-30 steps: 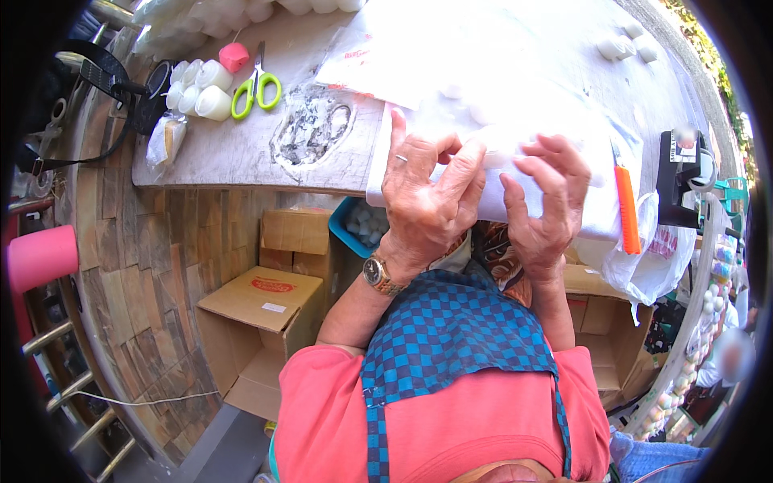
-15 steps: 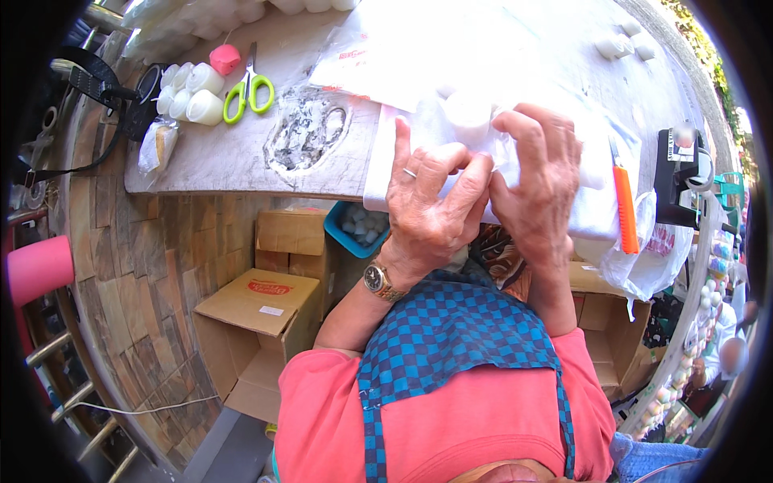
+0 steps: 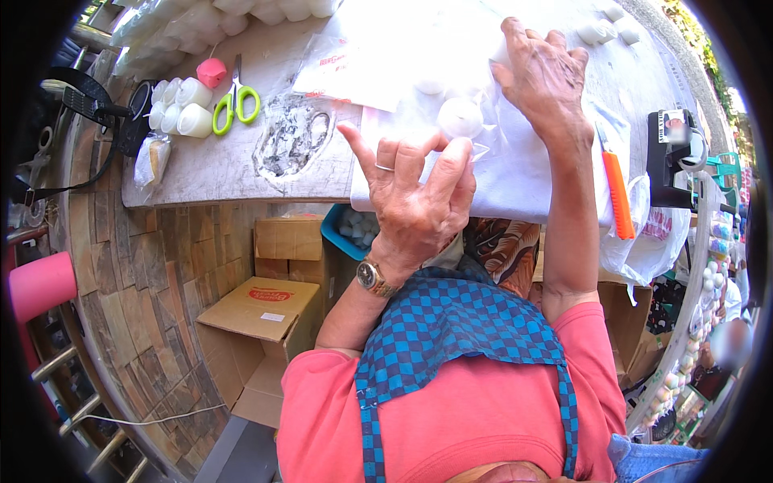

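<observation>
My left hand point(image 3: 419, 193), with a ring and a wristwatch, is at the table's near edge. Its thumb and forefinger pinch the corner of clear plastic film around a white, round, candle-like piece point(image 3: 460, 118). The other fingers of that hand are bent or raised. Farther out, my right hand point(image 3: 547, 76) stretches over the brightly lit tabletop, fingers spread apart. Strong glare washes out the surface beside its thumb. Another white round piece point(image 3: 431, 84) lies just beyond the wrapped one. Beneath them is a white cloth point(image 3: 515, 189).
On the left are green-handled scissors point(image 3: 235, 103), a pink piece point(image 3: 211, 72) and several white cups point(image 3: 193, 92). A printed plastic packet point(image 3: 326, 72) lies at centre. An orange cutter point(image 3: 616, 193) rests at right beside a plastic bag point(image 3: 648, 241). Below stand a blue basket point(image 3: 336, 233) and cardboard boxes point(image 3: 262, 310).
My right hand has left the wrapped piece and moved away, up and outward over the table. My left hand has drawn slightly left and nearer, uncovering the wrapped white piece.
</observation>
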### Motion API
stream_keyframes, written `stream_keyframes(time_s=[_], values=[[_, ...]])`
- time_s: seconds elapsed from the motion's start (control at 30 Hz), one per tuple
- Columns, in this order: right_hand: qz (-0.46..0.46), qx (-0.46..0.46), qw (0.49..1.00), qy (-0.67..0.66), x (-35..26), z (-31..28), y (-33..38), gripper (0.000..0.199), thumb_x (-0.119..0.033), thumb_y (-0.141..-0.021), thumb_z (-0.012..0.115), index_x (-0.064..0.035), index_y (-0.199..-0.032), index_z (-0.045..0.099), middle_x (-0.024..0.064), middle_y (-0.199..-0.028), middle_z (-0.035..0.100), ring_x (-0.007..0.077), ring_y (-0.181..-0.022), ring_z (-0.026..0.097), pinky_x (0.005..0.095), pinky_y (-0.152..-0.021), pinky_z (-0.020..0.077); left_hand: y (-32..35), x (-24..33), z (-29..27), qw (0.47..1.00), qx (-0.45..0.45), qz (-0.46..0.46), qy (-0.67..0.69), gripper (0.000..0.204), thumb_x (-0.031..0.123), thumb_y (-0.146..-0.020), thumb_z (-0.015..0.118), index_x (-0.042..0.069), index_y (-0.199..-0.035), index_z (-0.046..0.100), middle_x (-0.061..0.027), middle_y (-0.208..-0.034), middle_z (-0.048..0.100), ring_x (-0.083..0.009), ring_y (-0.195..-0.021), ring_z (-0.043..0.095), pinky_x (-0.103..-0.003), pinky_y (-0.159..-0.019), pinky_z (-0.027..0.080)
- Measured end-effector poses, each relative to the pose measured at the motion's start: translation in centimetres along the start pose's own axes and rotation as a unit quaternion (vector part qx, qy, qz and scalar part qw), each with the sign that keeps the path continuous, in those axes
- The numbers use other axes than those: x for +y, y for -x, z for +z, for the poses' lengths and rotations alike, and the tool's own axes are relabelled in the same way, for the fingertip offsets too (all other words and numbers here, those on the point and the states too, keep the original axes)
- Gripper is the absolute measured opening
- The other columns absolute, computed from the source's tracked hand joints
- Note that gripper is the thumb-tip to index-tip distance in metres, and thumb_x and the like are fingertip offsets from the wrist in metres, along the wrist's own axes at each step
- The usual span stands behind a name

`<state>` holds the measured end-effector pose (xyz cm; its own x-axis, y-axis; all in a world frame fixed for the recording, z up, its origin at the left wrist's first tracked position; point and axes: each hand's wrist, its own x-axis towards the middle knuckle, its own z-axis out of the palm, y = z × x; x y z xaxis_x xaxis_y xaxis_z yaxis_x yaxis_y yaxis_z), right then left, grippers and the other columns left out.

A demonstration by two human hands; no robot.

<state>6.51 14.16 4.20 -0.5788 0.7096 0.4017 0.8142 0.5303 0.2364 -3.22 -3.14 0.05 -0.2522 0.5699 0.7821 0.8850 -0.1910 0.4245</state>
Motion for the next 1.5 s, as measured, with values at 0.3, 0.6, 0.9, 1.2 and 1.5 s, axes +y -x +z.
stream_keyframes(time_s=[0.3,0.6,0.9,1.2,1.5], values=[[0.065,0.105,0.876,-0.467,0.0,-8.6,8.1,0.038,-0.002,-0.076,0.076,-0.0037,-0.112,0.062,0.0113,-0.105,0.067,0.0210,-0.093,0.066,0.0332,-0.080,0.0520,0.1,-0.6,0.5,1.000,-0.007,0.000,0.029,0.035,0.013,-0.073,0.076,0.020,-0.107,0.074,-0.0015,-0.096,0.055,-0.0214,-0.089,0.053,-0.073,-0.113,0.014],[0.012,0.142,0.898,-0.416,-3.0,-4.1,12.7,0.036,0.002,-0.070,0.079,-0.0047,-0.099,0.060,0.0164,-0.114,0.060,0.0276,-0.098,0.064,0.0371,-0.079,0.0526,-0.5,-0.3,1.0,0.999,-0.020,0.016,0.035,0.034,0.014,-0.071,0.077,0.018,-0.105,0.075,-0.0009,-0.088,0.054,-0.0206,-0.082,0.054,-0.071,-0.113,0.018],[0.060,0.157,0.872,-0.460,-3.8,-2.2,10.9,0.035,0.001,-0.076,0.073,-0.0037,-0.104,0.054,0.0141,-0.109,0.057,0.0254,-0.086,0.061,0.0368,-0.066,0.0536,-0.4,-0.1,0.7,0.998,-0.036,0.016,0.057,0.037,0.012,-0.069,0.077,0.014,-0.106,0.074,-0.0022,-0.093,0.056,-0.0217,-0.088,0.056,-0.068,-0.110,0.028],[0.058,0.090,0.939,-0.326,-3.7,-2.9,7.9,0.029,-0.010,-0.075,0.074,-0.0075,-0.101,0.060,0.0127,-0.097,0.062,0.0306,-0.093,0.063,0.0417,-0.073,0.0500,-0.4,-0.2,1.0,0.998,-0.037,0.026,0.049,0.035,0.008,-0.071,0.075,0.010,-0.106,0.073,-0.0044,-0.101,0.057,-0.0234,-0.095,0.057,-0.061,-0.108,0.038],[0.053,0.033,0.998,-0.001,1.6,-4.7,9.9,0.041,-0.019,-0.079,0.076,-0.0130,-0.118,0.065,0.0094,-0.115,0.063,0.0250,-0.112,0.057,0.0422,-0.094,0.0396,0.0,0.0,1.1,0.999,-0.019,0.017,0.039,0.032,0.007,-0.073,0.076,0.012,-0.104,0.074,-0.0025,-0.091,0.055,-0.0199,-0.084,0.055,-0.060,-0.109,0.036]])
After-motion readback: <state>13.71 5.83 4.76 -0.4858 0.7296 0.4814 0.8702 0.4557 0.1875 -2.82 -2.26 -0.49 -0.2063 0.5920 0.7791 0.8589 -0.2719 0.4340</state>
